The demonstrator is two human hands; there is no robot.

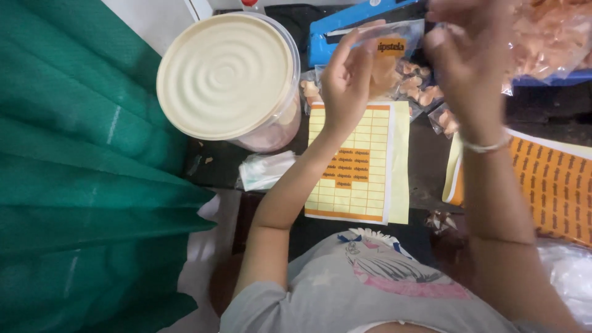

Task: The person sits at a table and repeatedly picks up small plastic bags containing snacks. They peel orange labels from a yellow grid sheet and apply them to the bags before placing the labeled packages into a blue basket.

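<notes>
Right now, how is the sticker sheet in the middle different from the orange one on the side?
The middle sticker sheet is mostly pale yellow, with only a few orange labels left in its grid; the side sticker sheet is orange nearly all over. The middle sheet shows whole, partly under the left forearm, while the side sheet runs off the picture's edge. The middle sheet lies straight; the side one is tilted. Both lie flat on the dark table and carry rows of small labels.

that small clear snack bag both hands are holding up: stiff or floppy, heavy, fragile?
Likely floppy: the clear snack bag is thin film, pinched between the left hand and right hand. Probably light, since it is held up by fingertips. Contents look like small crisp pieces, so squeezing could crush them.
</notes>
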